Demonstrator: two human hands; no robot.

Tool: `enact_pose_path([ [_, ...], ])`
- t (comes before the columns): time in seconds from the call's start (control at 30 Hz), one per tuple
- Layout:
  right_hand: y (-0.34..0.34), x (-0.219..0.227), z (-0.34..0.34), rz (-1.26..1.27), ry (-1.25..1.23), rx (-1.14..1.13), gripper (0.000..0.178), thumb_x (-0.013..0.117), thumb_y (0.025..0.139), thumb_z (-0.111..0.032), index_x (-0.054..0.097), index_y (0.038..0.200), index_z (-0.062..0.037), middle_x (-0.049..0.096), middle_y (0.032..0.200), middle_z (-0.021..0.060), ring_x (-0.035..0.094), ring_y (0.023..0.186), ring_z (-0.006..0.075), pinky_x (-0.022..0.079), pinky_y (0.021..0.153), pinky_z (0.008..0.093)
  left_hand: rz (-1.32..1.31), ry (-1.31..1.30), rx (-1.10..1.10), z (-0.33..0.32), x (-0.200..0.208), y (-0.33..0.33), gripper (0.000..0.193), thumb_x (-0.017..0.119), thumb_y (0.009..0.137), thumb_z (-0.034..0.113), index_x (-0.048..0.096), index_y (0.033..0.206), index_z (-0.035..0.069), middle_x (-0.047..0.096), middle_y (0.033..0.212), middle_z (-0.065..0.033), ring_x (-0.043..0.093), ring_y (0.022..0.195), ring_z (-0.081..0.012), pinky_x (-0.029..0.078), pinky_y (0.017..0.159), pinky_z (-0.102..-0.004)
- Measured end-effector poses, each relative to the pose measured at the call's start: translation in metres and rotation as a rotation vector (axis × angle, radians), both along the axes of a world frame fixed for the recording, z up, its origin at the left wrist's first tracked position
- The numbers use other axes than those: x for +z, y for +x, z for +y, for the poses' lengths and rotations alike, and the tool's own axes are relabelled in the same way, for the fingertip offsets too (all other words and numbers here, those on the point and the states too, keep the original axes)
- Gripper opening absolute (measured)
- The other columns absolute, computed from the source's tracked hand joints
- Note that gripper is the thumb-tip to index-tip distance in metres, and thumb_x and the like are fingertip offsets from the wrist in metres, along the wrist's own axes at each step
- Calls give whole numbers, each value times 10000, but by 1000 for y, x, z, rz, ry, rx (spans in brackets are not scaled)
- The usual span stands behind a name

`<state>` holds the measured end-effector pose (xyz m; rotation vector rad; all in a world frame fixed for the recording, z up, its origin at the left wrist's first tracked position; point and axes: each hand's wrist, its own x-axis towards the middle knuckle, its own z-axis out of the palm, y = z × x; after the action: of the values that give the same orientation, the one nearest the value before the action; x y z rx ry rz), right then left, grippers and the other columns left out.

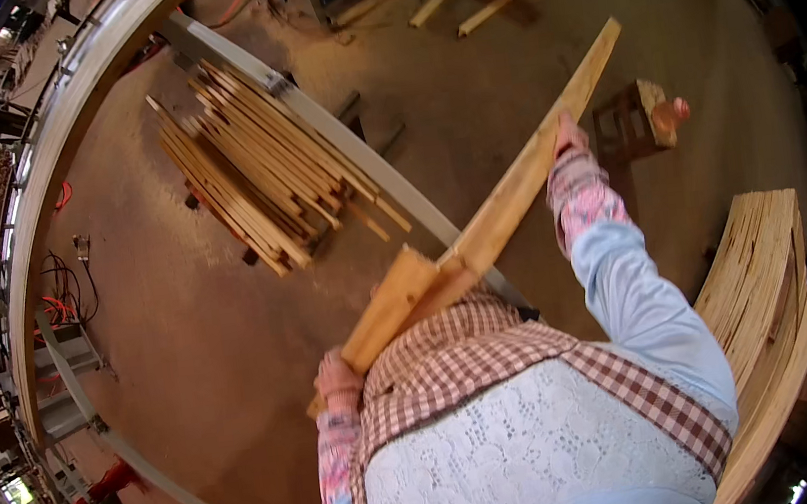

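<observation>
A long wooden board point(508, 208) slants across in front of my checked apron, its far end up to the right. My right hand point(569, 137) grips it toward that far end, partly hidden behind the wood. Overlapping its near part is a shorter, wider-looking wooden piece point(392, 305); whether the two are joined, I cannot tell. My left hand point(338, 379) is closed around the lower left end, where both pieces come together. The fingers under the wood are hidden.
Long wooden strips point(263, 158) lie stacked beyond a grey metal rail point(352, 148). A wooden stool point(642, 120) stands to the right. Tall stacked boards point(755, 282) rise at my lower right. A large curved-looking frame point(48, 193) runs along the left. Two loose strips lie on the far floor.
</observation>
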<state>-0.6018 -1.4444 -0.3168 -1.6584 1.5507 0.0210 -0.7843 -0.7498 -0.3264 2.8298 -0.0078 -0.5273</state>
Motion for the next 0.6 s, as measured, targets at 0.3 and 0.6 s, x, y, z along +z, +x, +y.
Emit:
enact_pose_path([
  [0.3, -31, -24, 55, -272, -561, 149, 400, 415, 1031, -83, 431, 1429, -59, 681, 1216, 170, 644, 1164, 280, 535, 961, 330, -460, 202, -262, 63, 140, 3, 397, 707, 724, 153, 597, 1105, 127, 640, 962, -150, 624, 908, -389, 511, 790, -496],
  [0.6, -33, 61, 158, -638, -150, -436, 433, 615, 969, -430, 676, 1074, -14, 649, 917, 49, 604, 887, 192, 488, 811, 333, -14, 377, 355, 78, 210, 0, 574, 790, 672, 251, 606, 1175, 43, 674, 1115, -184, 659, 1056, -345, 533, 905, -439],
])
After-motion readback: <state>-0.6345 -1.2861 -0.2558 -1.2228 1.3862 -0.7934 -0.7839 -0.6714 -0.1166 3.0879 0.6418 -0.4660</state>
